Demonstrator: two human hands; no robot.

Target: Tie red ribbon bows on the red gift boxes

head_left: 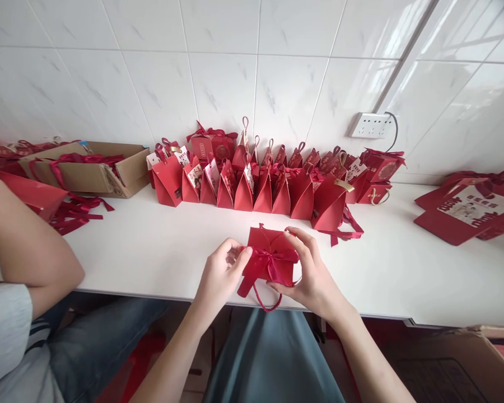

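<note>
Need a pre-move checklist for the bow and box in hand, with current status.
1. Left hand on left side of satin bow: ok, pinching it.
2. Right hand holding red gift box: ok, at its right side.
3. Bow tight: cannot tell.
4. Cord handle inside table edge: not ok, it appears to reach past.
5. Standing gift boxes clear of hands: ok, behind.
6. Co-worker's arm clear: ok, off left.

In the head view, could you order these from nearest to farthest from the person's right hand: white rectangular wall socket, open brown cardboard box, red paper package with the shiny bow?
1. Red paper package with the shiny bow, held by the right hand.
2. White rectangular wall socket, beyond and to the right.
3. Open brown cardboard box, far over to the left.
</note>
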